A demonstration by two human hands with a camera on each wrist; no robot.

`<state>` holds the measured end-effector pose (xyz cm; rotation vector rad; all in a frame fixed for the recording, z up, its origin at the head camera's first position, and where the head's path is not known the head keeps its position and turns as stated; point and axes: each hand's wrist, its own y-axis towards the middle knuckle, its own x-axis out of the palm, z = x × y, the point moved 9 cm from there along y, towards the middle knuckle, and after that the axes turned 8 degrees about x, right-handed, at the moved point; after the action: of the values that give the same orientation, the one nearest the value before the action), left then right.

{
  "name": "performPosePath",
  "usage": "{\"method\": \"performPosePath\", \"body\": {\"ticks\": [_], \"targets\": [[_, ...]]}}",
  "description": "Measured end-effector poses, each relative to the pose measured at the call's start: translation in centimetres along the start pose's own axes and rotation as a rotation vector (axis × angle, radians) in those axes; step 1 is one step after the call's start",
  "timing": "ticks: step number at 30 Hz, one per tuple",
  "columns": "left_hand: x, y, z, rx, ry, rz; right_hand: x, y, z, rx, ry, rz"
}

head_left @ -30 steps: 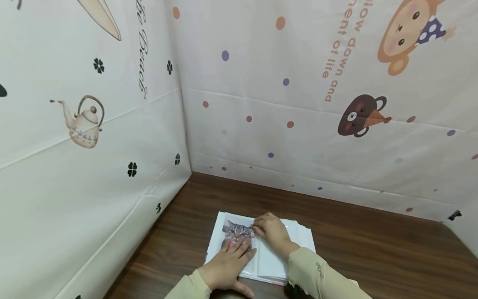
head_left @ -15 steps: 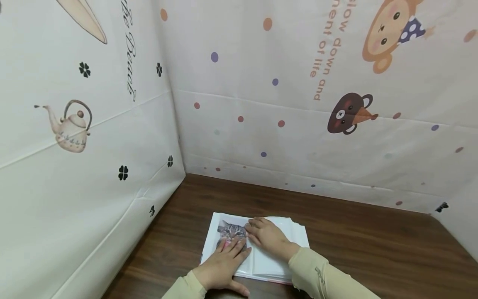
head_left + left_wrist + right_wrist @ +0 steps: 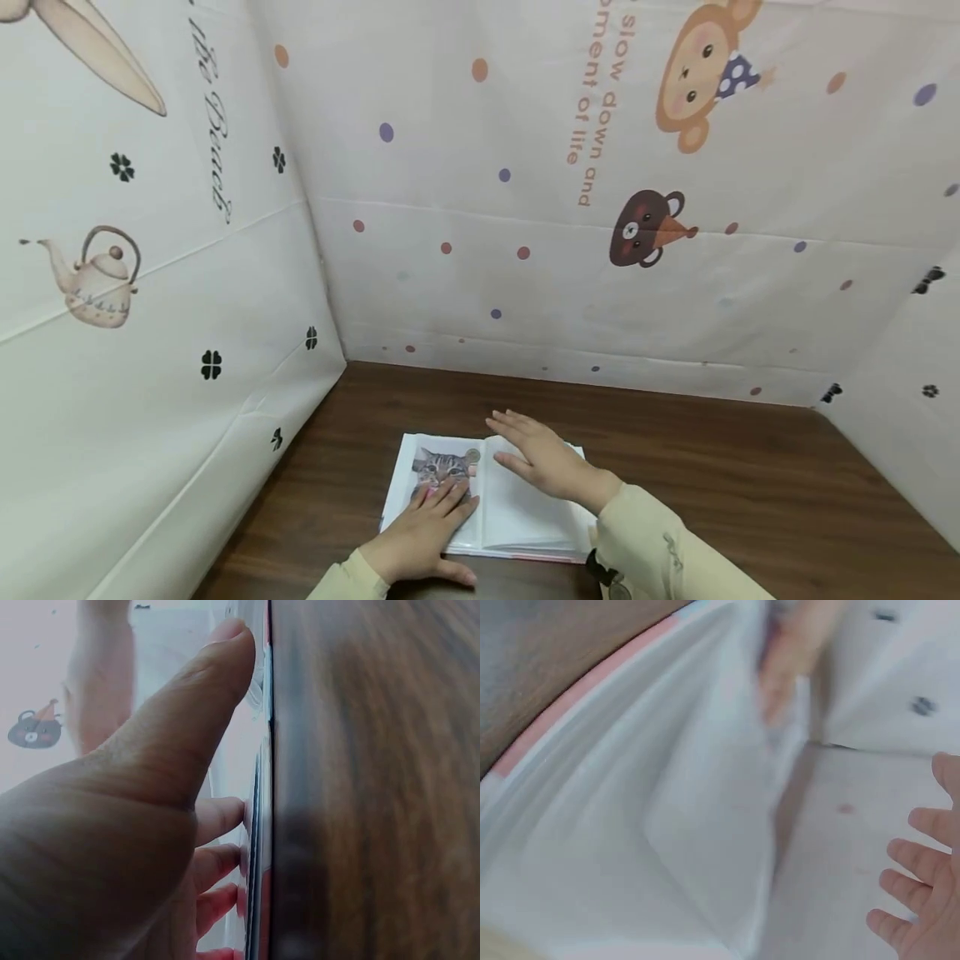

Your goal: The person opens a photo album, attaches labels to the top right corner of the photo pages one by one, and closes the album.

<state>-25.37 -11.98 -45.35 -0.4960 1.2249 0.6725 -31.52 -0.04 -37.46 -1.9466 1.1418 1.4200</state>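
Observation:
An open photo album (image 3: 525,517) with clear-sleeved white pages lies on the table. Its left page bears a cat picture (image 3: 437,461), with a small round grey-gold disc (image 3: 472,456) at the upper right corner. My left hand (image 3: 422,533) rests on the lower part of the picture, fingers straight and spread, covering some of it. In the left wrist view its fingertips (image 3: 231,859) touch the page. Over the right page, my right hand (image 3: 551,462) is held with fingers extended and nothing in it. The right wrist view shows its separate fingers beside the blurred album pages (image 3: 667,787).
The dark wooden table (image 3: 690,467) extends to the right and behind the album. White printed cloth (image 3: 450,283) walls it in at the back and on both sides. A dark object (image 3: 600,569) shows at the right sleeve.
My right hand has left the picture's upper right corner and moved right, over the right page, uncovering the round disc. My left hand stays on the picture. The head view has turned right.

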Motion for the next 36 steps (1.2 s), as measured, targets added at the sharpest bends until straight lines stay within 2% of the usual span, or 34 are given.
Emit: {"method": "performPosePath", "body": {"ticks": [3, 6, 11, 16, 19, 22, 27, 31, 36], "targets": [[-0.1, -0.1, 0.0, -0.004, -0.007, 0.017, -2.5, -2.0, 0.0, 0.003, 0.033, 0.073], [-0.4, 0.1, 0.4, -0.001, 0.004, 0.035, -4.1, -4.6, 0.5, 0.017, 0.031, 0.138], [-0.7, -0.1, 1.1, 0.008, 0.047, 0.076, -3.9, -8.4, 0.4, -0.008, -0.027, 0.210], [-1.4, 0.3, 3.5, 0.107, 0.184, 0.158, -2.5, -11.7, 0.2, -0.040, -0.166, 0.229], [-1.7, 0.9, 5.1, 0.167, 0.261, 0.202, -1.9, -13.1, 0.3, -0.066, -0.236, 0.284], [-2.0, 1.7, 6.4, 0.209, 0.316, 0.242, -1.4, -13.9, 0.9, -0.059, -0.255, 0.321], [-2.3, 3.5, 7.6, 0.259, 0.412, 0.277, -0.2, -14.3, 1.8, -0.050, -0.241, 0.305], [-2.2, 4.9, 8.1, 0.274, 0.480, 0.248, 0.6, -14.5, 2.3, -0.057, -0.264, 0.310], [-1.9, 6.1, 8.9, 0.281, 0.516, 0.200, 1.3, -14.8, 2.8, -0.081, -0.306, 0.315]]}}
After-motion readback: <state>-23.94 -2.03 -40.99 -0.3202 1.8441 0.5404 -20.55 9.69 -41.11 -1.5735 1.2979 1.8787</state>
